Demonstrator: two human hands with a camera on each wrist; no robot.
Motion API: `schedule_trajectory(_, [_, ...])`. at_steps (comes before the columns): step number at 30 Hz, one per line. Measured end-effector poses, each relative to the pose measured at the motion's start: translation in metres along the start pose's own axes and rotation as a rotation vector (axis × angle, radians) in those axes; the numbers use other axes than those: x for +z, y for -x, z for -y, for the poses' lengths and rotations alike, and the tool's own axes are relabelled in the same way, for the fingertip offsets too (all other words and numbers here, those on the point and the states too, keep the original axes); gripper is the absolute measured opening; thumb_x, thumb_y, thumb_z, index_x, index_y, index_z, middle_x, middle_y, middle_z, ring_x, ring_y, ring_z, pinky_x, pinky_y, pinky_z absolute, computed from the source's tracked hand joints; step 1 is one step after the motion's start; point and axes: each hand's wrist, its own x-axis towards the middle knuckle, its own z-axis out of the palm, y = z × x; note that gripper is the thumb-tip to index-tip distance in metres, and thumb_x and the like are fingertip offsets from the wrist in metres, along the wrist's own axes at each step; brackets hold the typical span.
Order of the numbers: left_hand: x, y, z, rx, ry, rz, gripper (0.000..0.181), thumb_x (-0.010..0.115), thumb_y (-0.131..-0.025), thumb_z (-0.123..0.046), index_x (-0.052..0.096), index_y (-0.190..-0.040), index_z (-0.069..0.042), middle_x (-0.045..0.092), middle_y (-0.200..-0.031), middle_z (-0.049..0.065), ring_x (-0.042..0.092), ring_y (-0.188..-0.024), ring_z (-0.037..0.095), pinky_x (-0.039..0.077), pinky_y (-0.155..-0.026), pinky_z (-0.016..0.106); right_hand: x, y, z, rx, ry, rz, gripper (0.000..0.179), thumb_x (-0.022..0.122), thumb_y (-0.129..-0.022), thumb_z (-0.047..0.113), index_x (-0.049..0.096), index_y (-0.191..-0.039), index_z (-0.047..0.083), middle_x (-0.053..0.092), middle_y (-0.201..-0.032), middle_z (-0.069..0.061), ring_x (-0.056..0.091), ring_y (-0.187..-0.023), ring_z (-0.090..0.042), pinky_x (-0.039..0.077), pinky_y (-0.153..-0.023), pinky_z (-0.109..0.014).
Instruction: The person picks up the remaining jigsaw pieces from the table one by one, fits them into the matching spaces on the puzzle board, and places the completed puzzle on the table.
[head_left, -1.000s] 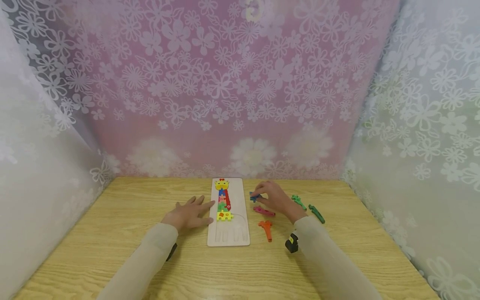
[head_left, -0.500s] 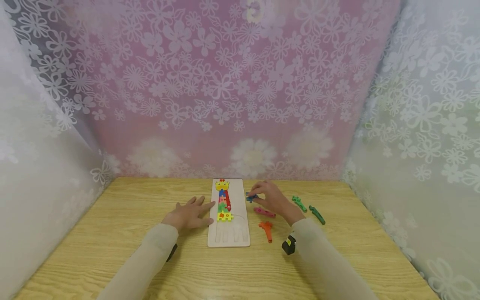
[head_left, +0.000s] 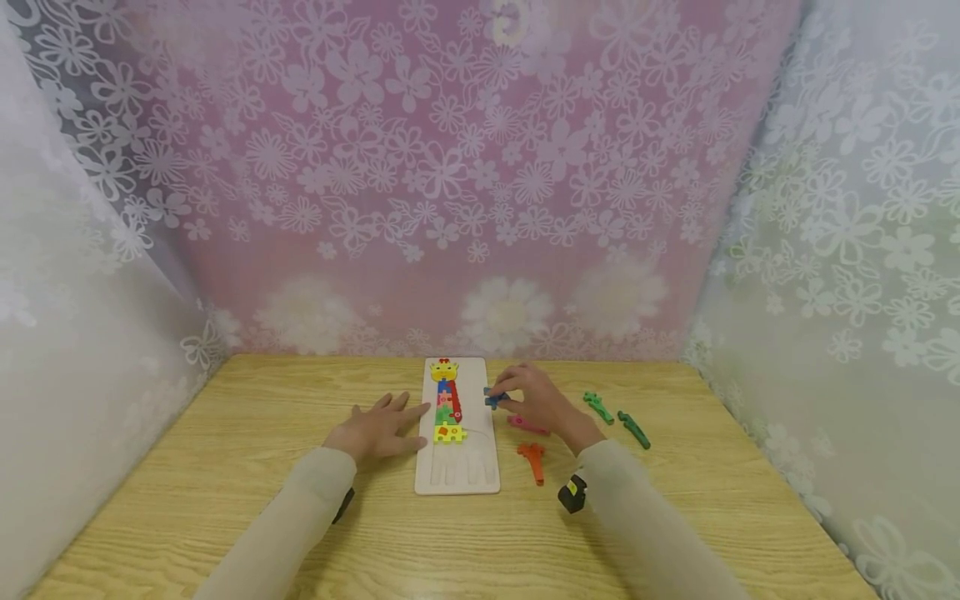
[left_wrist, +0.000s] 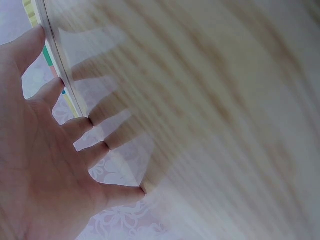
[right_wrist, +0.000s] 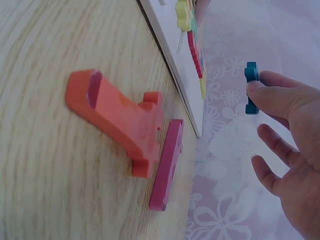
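A white puzzle board (head_left: 472,383) lies on the table, holding a partly filled giraffe puzzle with a yellow head (head_left: 444,372) on top. Fingers spread, my left hand (head_left: 378,429) rests on the table with its thumb and index fingertip at the board's left edge. Between thumb and index finger, my right hand (head_left: 536,396) pinches a blue puzzle piece (right_wrist: 252,88), held up off the table by the board's right edge. A pink puzzle piece (right_wrist: 168,165) lies beneath that hand, and an orange puzzle piece (right_wrist: 117,120) lies nearer the person.
To the right of the right hand lie a light green puzzle piece (head_left: 597,407) and a dark green one (head_left: 634,429). Flower-patterned curtains (head_left: 480,208) enclose the wooden table (head_left: 465,542) at the back and both sides.
My right hand has moved left with the blue puzzle piece, bringing it from beside the board to over its right edge. The left hand has stayed in place.
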Motion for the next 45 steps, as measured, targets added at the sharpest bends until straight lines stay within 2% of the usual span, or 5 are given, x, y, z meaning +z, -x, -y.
schedule_trajectory(11, [0.001,-0.001,0.0,-0.009,-0.003,0.007,0.073,0.048,-0.1,-0.067,0.029,-0.163,-0.037,0.02,-0.174,0.012,0.015,-0.16,0.044,0.011,-0.114,0.085,0.006,-0.003,0.01,0.062,-0.038,0.066,0.017,0.079,-0.091,0.012,0.083,-0.108,0.015,0.073,-0.112,-0.003,0.056,-0.105,-0.023,0.05,-0.092,-0.042])
schedule_trajectory(19, [0.0,-0.002,-0.001,-0.012,-0.008,0.007,0.073,0.048,-0.1,-0.068,0.029,-0.163,-0.037,0.019,-0.174,0.012,0.015,-0.16,0.044,0.012,-0.114,0.085,0.009,-0.005,0.014,0.032,-0.032,0.089,0.016,0.081,-0.089,0.012,0.083,-0.105,0.013,0.074,-0.108,-0.005,0.057,-0.102,-0.023,0.048,-0.089,-0.041])
schedule_trajectory(25, [0.0,-0.002,0.0,-0.009,-0.009,0.006,0.073,0.048,-0.1,-0.068,0.029,-0.163,-0.037,0.02,-0.173,0.012,0.016,-0.16,0.044,0.012,-0.114,0.085,0.015,-0.005,0.014,0.052,-0.032,0.137,0.017,0.08,-0.09,0.012,0.083,-0.107,0.013,0.074,-0.11,-0.004,0.055,-0.1,-0.02,0.046,-0.088,-0.038])
schedule_trajectory(34, [0.002,-0.002,0.001,-0.012,-0.018,0.001,0.074,0.048,-0.099,-0.069,0.029,-0.163,-0.038,0.021,-0.173,0.012,0.017,-0.16,0.043,0.013,-0.114,0.085,0.02,-0.007,0.018,0.053,-0.066,0.187,0.017,0.078,-0.091,0.011,0.083,-0.107,0.013,0.075,-0.111,-0.006,0.06,-0.104,-0.024,0.046,-0.099,-0.05])
schedule_trajectory(45, [0.001,-0.002,0.0,-0.006,-0.018,0.003,0.074,0.048,-0.099,-0.069,0.028,-0.163,-0.038,0.02,-0.173,0.012,0.017,-0.16,0.045,0.012,-0.113,0.086,0.023,-0.007,0.021,0.044,-0.051,0.218,0.017,0.078,-0.092,0.011,0.083,-0.108,0.014,0.075,-0.111,-0.006,0.057,-0.099,-0.022,0.047,-0.086,-0.037])
